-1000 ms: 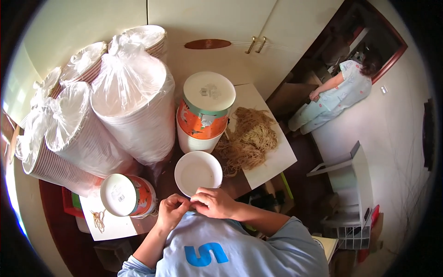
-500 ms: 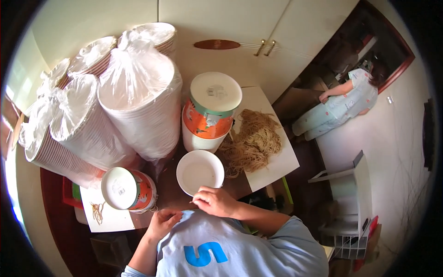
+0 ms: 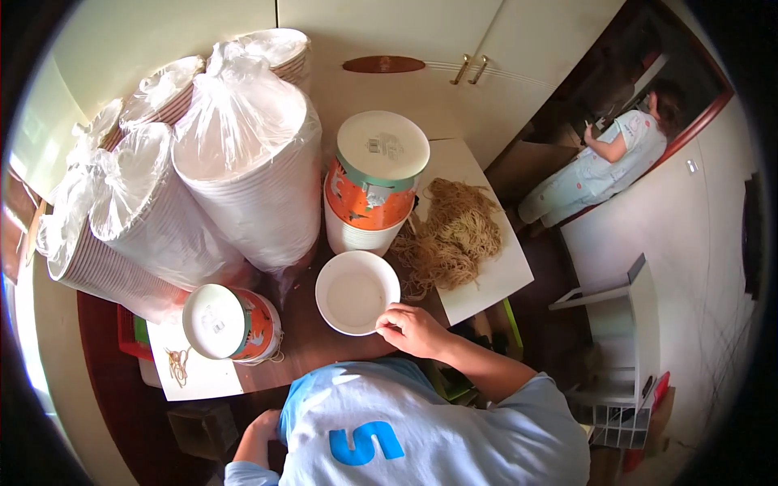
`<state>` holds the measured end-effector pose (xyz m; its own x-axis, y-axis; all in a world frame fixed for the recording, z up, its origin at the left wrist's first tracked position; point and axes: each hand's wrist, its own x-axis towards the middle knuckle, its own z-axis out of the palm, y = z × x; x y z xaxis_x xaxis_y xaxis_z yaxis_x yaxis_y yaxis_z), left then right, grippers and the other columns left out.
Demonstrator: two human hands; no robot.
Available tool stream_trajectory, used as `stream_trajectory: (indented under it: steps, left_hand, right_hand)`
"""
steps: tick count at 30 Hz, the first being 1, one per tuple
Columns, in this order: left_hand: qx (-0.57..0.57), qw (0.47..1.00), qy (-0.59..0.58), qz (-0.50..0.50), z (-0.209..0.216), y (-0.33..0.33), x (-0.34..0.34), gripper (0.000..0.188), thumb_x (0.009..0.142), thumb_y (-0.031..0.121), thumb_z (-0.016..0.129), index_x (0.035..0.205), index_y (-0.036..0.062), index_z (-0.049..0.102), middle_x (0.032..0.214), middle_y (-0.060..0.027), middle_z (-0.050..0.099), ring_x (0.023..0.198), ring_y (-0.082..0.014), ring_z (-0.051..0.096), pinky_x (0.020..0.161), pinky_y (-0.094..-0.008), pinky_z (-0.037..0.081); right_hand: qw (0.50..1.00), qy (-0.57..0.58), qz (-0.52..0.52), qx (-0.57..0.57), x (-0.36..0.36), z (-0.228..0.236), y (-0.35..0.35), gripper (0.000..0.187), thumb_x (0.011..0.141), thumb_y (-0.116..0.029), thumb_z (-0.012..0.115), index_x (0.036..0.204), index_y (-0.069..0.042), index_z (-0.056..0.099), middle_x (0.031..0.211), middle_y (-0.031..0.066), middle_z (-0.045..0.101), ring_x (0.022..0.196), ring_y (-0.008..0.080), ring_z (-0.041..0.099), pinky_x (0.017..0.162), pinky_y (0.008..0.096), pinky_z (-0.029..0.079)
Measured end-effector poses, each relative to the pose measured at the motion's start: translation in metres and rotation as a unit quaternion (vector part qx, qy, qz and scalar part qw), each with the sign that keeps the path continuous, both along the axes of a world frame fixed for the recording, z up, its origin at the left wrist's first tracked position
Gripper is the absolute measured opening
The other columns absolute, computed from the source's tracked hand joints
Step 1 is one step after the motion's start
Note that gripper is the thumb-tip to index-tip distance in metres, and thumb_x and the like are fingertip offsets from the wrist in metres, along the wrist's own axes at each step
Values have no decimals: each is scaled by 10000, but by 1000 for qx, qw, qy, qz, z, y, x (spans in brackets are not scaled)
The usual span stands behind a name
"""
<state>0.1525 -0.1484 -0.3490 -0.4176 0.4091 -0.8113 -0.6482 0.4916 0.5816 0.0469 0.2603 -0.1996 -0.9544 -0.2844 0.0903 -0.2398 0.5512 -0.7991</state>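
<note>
A white paper tub (image 3: 356, 293) stands upright in front of me, its mouth facing up and no contents visible inside. My right hand (image 3: 412, 330) is at its near right rim, fingers curled together in a pinch; whatever they hold is too small or hidden to name. Low beside my shirt is my left hand (image 3: 261, 427), its fingers out of sight behind the cloth. An orange printed tub (image 3: 258, 324) with white base up sits at the left, with thin string around it. Behind the white tub, another orange tub (image 3: 369, 198) is upturned on a white stack.
Plastic-wrapped stacks of white tubs (image 3: 251, 194) fill the left and back of the table (image 3: 284, 348). A tangled heap of tan string (image 3: 458, 235) lies on a white board (image 3: 486, 292) at the right. Small string (image 3: 178, 364) lies far left. Another person (image 3: 612, 162) stands by a doorway.
My right hand has moved right and slightly up to the tub's rim. My left hand has dropped back from the table edge to my side. The other person has raised a hand.
</note>
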Motion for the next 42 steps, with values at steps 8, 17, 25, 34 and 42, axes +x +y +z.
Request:
stream_trajectory:
  steps: [8,17,25,34,42]
  left_hand:
    - [227,926,-88,288,0,26,-2,166,833,98,671,973,7,668,895,-52,684,802,-141,636,765,-302,524]
    - [139,973,153,104,-14,48,2,358,883,170,584,1210,26,552,1254,-123,553,1169,-236,500,1026,-339,362]
    - [135,975,162,72,0,35,-1,317,878,117,570,1179,20,583,1213,-99,585,1106,-205,535,993,-327,392]
    - [-71,985,155,16,46,7,-31,207,826,159,571,887,-8,678,768,-127,668,754,-183,624,694,-321,489]
    - [-15,867,496,51,120,137,-135,209,790,70,599,989,20,640,919,-171,626,839,-322,619,727,-367,503]
  right_hand:
    - [1000,-21,10,-14,8,-2,-8,68,830,-105,604,832,-40,584,807,94,602,727,269,616,633,358,498]
    - [999,-32,5,-14,8,6,-14,83,837,-126,596,844,-43,591,832,95,608,762,289,622,651,376,496]
    - [998,-48,19,-39,1,16,-27,70,836,-104,595,849,-35,591,835,115,604,794,300,615,692,378,492]
    - [996,-38,-65,-37,-10,8,-12,63,826,-83,631,845,-25,645,796,79,635,686,169,611,626,288,487]
    - [964,-127,-156,-173,-64,-48,-25,154,847,-147,644,872,5,644,754,1,624,686,49,527,635,221,443]
